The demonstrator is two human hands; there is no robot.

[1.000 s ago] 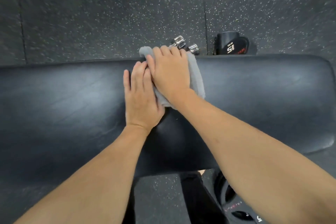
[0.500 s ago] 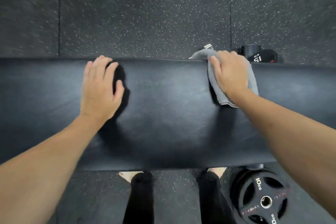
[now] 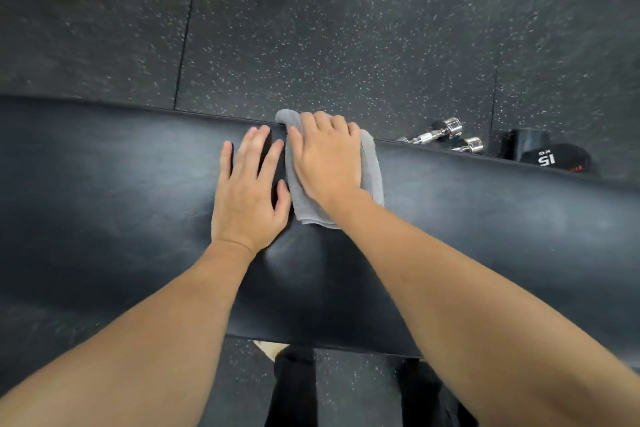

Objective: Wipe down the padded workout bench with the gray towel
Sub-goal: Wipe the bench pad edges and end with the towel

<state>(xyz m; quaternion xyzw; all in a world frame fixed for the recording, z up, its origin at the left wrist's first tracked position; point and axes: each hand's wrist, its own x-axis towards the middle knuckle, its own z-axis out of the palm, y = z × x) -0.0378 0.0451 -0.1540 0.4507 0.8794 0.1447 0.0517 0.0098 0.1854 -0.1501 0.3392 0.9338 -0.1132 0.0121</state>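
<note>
Under my right hand (image 3: 327, 158) lies the folded gray terry towel (image 3: 372, 166), pressed flat against the long black padded vinyl workout bench (image 3: 485, 218). My palm covers most of the cloth with the fingers laid over it, not pinching it; one corner of the towel pokes out past my fingertips over the bench's far edge, and its near edge shows below my wrist. My left hand (image 3: 247, 191) rests just beside it, flat on the bare padding with the fingers spread and holding nothing, its thumb touching or nearly touching the towel's left border. Both bare forearms reach in from the bottom of the view. The bench runs across the whole frame from left to right. Beyond its far edge is dark rubber flooring with pale speckles (image 3: 311, 28), where chrome-ended dumbbells (image 3: 446, 135) and a black weight marked 15 (image 3: 550, 158) sit toward the right. Below the near edge I see my dark trouser legs (image 3: 294, 388).
</note>
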